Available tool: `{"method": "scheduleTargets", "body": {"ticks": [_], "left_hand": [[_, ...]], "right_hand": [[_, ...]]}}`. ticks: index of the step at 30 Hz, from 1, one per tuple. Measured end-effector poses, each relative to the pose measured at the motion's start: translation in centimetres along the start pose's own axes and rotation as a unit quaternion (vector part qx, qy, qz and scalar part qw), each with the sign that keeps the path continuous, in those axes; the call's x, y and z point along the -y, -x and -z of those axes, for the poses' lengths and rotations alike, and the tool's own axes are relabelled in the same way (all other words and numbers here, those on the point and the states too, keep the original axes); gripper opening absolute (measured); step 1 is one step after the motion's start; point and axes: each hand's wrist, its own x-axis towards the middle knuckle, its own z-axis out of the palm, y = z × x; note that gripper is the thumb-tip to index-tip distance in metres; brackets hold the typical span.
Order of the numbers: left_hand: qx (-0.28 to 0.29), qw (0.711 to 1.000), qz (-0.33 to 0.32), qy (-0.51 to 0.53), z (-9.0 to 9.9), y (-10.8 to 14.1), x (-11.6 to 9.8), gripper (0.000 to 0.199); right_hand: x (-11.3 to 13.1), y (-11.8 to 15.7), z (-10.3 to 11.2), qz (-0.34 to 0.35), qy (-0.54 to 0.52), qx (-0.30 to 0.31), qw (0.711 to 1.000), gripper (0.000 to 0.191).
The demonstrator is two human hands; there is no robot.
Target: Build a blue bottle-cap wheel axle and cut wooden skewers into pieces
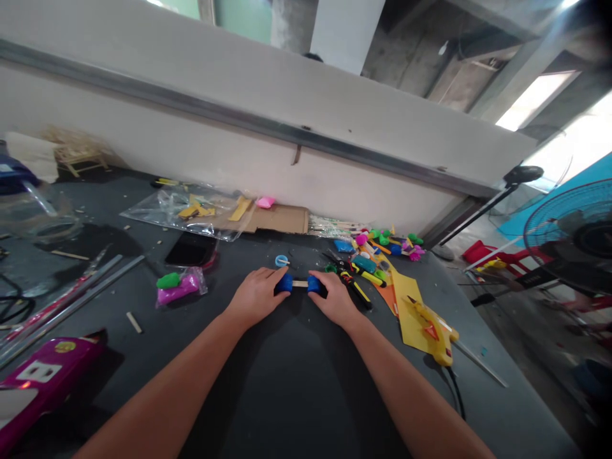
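Near the centre of the frame, a left hand (255,296), fingers curved and almost closed over a rounded blue piece (284,284). Just beside it, a right hand (332,298), equally curved, firmly around a second rounded blue piece (314,284). Between the two blue pieces, a short wooden stick (300,284), level, with both ends hidden in the blue. Below all of this, a dark work table (268,389), though whether the pieces touch it is impossible to tell. Just above the left hand, a small blue-and-white ring (282,260). Right of the right hand, black-handled scissors (337,259) and a yellow utility knife (356,291), with a heap of bright craft pieces (377,245) beyond. Further right, a yellow hot glue gun (430,331) on a yellow sheet (406,306). Left of the hands, a green lump (168,280) beside a pink-filled plastic bag (179,288). At the upper left, a clear plastic bag (186,213) against a piece of cardboard (282,220).
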Motion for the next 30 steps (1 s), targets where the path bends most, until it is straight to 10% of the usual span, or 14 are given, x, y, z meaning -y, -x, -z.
{"method": "scheduleTargets", "body": {"ticks": [30], "left_hand": [[-0.035, 0.996, -0.003, 0.081, -0.3, -0.3, 0.1, 0.031]], "right_hand": [[-0.8, -0.4, 0.6, -0.015, 0.024, -0.001, 1.000, 0.037]]}}
